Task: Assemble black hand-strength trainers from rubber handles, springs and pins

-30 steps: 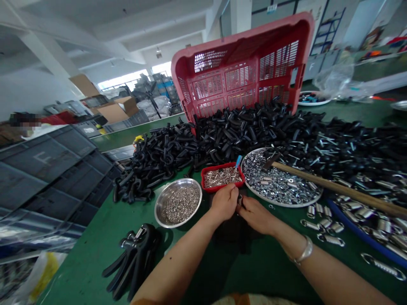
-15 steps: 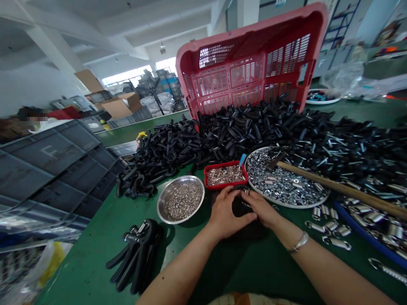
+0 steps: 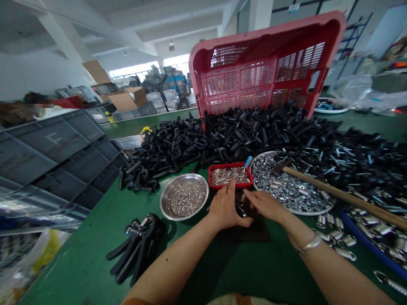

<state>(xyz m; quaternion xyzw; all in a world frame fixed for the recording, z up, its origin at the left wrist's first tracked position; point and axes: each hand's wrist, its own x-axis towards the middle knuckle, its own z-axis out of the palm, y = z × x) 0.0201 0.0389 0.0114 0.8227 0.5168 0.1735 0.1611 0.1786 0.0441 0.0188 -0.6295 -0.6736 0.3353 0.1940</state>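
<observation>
My left hand (image 3: 225, 208) is curled over a black plastic clamp piece (image 3: 241, 209), thumb apart from the fingers; its palm and fingers hide most of the piece. My right hand (image 3: 266, 206) comes in from the other side, fingers pressed together, tips close to a small metal part by the piece. What those tips pinch is hidden. Both hands are above a dark flat plate (image 3: 254, 232) on the green table (image 3: 203, 258). Just beyond stands a red tray (image 3: 210, 181) of small metal pins. To the left is a steel bowl (image 3: 163, 203) of small metal rings.
Assembled black clamps (image 3: 140, 250) lie at the left front. A hammer (image 3: 333, 189) rests across a round tray (image 3: 321, 212) of metal parts. Loose springs (image 3: 337, 235) lie at right. Behind, a heap of black clamp parts (image 3: 178, 144) spills from a tipped red basket (image 3: 267, 31).
My left hand has shifted its grip, fingers now straighter and further forward. The right hand's fingertips have drawn slightly apart from the left's. The view has tilted a little.
</observation>
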